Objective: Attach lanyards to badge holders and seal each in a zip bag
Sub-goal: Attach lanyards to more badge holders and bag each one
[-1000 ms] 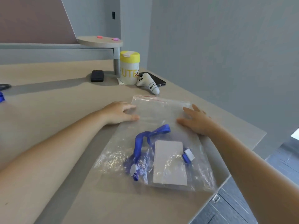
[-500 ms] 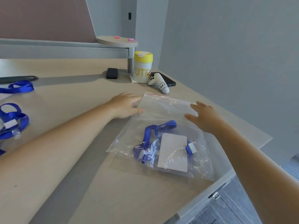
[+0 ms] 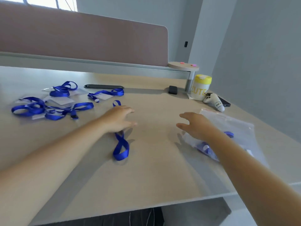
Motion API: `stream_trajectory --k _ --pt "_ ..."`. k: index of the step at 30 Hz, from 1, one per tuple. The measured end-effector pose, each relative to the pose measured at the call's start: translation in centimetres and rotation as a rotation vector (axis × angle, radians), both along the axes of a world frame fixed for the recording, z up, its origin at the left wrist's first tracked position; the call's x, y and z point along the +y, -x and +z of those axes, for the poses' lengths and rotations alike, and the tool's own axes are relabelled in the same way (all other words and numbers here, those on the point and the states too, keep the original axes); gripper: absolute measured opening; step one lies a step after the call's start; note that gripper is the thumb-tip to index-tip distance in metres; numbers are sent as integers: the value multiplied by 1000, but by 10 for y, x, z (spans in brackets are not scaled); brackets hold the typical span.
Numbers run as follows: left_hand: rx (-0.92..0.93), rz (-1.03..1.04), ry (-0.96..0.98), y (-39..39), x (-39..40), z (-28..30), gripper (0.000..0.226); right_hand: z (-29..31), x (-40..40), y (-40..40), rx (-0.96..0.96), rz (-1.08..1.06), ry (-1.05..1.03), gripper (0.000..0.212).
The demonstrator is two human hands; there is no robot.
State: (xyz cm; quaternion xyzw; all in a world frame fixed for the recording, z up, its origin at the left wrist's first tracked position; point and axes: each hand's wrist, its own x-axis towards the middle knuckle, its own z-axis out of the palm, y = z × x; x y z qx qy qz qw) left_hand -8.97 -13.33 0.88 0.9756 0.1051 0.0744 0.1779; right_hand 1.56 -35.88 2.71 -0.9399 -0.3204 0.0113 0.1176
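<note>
Reaching across a pale beige desk (image 3: 154, 168), we hold both bare hands above its surface with fingers spread and gripping nothing. Our left hand (image 3: 119, 119) hangs over a loose blue fabric lanyard (image 3: 121, 148), whose folded loop lies on the desk just below the palm while its other end shows beyond the fingers. Our right hand (image 3: 197, 126) hovers at the near-left edge of a clear plastic zip bag with a red seal strip (image 3: 234, 123); blue lanyard ribbon shows through the plastic, partly hidden by our right forearm. We cannot tell whether the seal is pressed shut.

At the far left, a tangle of blue lanyards and clear badge holders (image 3: 48, 103) lies spread on the desk, well apart from the bag. A flat dark strip (image 3: 104, 86) lies behind that tangle. Toward the far right corner, a small black block (image 3: 172, 90) sits near a white cup with a yellow lid (image 3: 200, 88), which stands beside a grey post supporting a round shelf (image 3: 183, 66). A white handheld controller (image 3: 215, 101) rests just beside the cup, next to a dark phone (image 3: 225, 102). A mauve partition panel (image 3: 81, 36) backs the desk.
</note>
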Motion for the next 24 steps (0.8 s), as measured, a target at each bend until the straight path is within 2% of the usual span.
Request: stream_trajectory --k 4,7,9,10,13,16,19,24 --pt "8 20 126 46 24 -16 62 -11 49 26 0 116 -1 49" --pt "47 -40 137 63 26 -24 92 -20 80 37 27 172 -23 46" --pt "94 -34 63 65 32 -28 102 -25 98 42 44 195 -49 45" --pt "108 -24 25 66 36 -29 102 -27 107 43 52 205 -65 45" --pt "119 13 -39 69 53 -30 79 -31 130 44 38 255 -106 41" --pt "32 8 -99 76 64 -24 71 -33 149 46 18 318 -126 40" --pt "-11 91 -195 78 81 -23 68 -38 165 46 -37 337 -102 35" --pt "152 274 -172 79 110 -35 60 -47 182 39 -117 335 -32 30"
